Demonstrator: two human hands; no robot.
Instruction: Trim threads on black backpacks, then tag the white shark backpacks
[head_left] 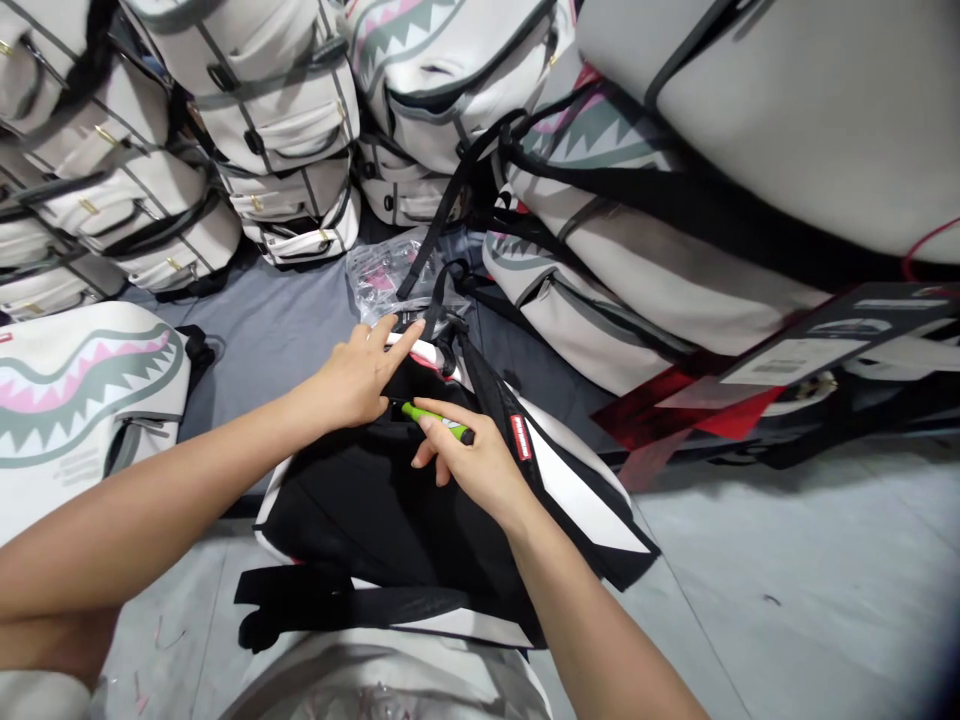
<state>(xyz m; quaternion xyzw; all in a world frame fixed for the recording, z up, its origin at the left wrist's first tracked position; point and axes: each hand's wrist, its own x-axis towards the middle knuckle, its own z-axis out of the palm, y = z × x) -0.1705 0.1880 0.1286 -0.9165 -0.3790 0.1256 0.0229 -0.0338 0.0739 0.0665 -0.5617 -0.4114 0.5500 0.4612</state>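
A backpack [352, 500] lies with its black back side up in front of me, white at its edges. My left hand [360, 372] rests on its upper end with fingers spread, beside the white and red trim [424, 352]. In my right hand [469, 455] is a green marker [439, 418] with a black end, its tip pointing left at the black fabric near my left thumb. Whether the tip touches the fabric I cannot tell. A black shoulder strap [499, 400] with a red label runs down the right side.
Stacks of white backpacks [277, 110] with shark-mouth prints stand behind and to the right [600, 260]. Another white backpack [90, 390] lies at left. A clear plastic bag [382, 275] sits beyond my hands. Tags [787, 350] hang at right. A white bin-like rim [517, 680] is below.
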